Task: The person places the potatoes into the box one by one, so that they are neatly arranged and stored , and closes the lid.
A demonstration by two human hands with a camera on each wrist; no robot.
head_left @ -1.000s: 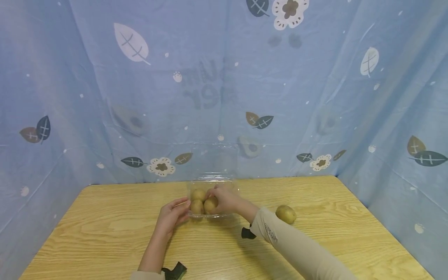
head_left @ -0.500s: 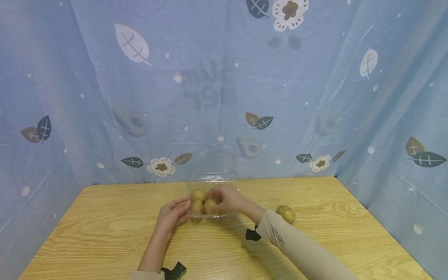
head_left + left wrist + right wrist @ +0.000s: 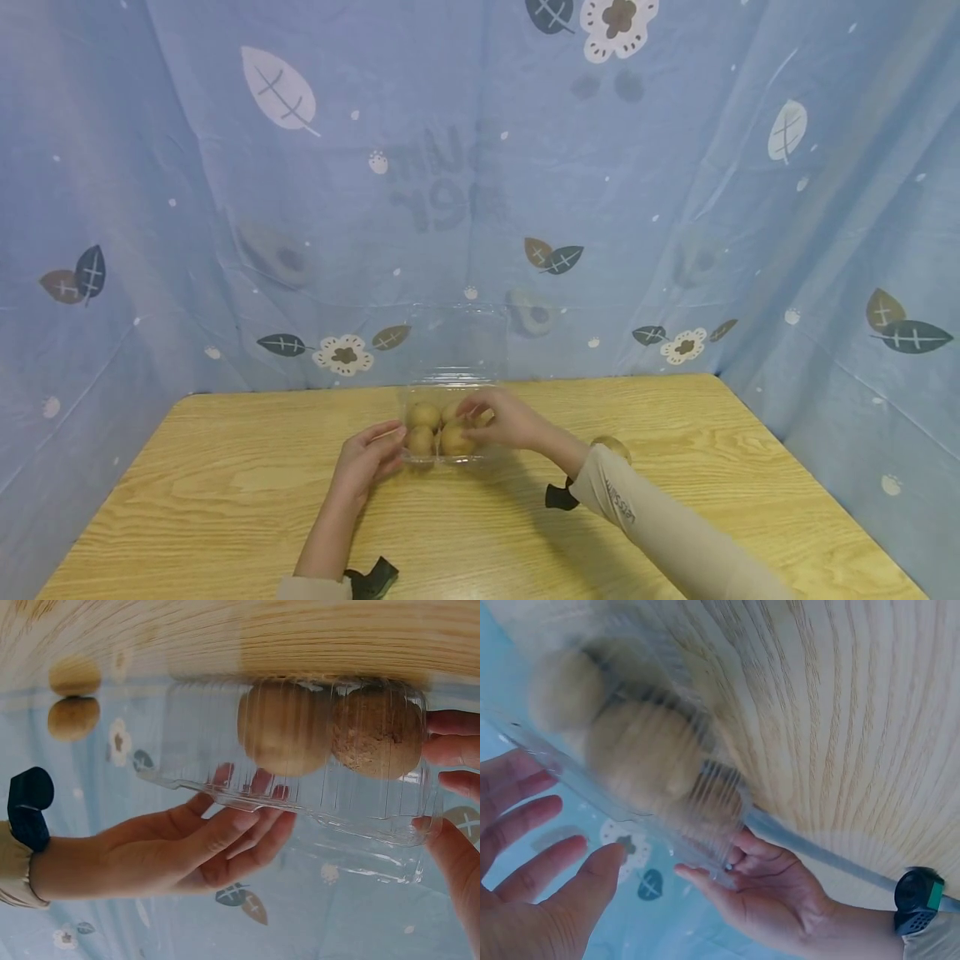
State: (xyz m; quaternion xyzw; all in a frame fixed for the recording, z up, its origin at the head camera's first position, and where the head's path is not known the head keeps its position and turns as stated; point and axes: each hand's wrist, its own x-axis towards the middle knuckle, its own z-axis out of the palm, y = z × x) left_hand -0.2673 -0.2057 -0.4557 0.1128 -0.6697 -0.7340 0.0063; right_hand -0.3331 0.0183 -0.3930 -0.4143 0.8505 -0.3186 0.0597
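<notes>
1. We find a wooden table (image 3: pixel 225 483) bearing a clear plastic clamshell box (image 3: pixel 450 417) at its middle, toward the far edge, in front of a blue printed curtain (image 3: pixel 225 208). The box's hinged lid (image 3: pixel 459 337) stands open and upright at the back. Its long axis runs left to right across the table, and the open mouth faces upward.

2. The left hand (image 3: pixel 367 458) rests against the box's left end, fingers fairly straight and touching the wall. We judge it steadies the box rather than clasping it.

3. The right hand (image 3: pixel 502 421) hangs over the box's right part, fingers loosely bent over the fruit. It appears released, though whether a fingertip is on a fruit we cannot tell. The left wrist view shows these fingers (image 3: pixel 247 829) extended along the box rim (image 3: pixel 225 796).

4. We count four kiwifruit in the box (image 3: pixel 441 429) from the head view, standing two by two and touching one another. They are near-round, so we assign them no marked axis.

5. One loose kiwifruit (image 3: pixel 617 447) lies on the table to the right of the box, well apart from it and partly hidden behind the right sleeve (image 3: pixel 660 533).

6. Judgement: filling looks nearly complete. What is left, as far as the views show, is the loose fruit outside and the lid, not yet shut.
</notes>
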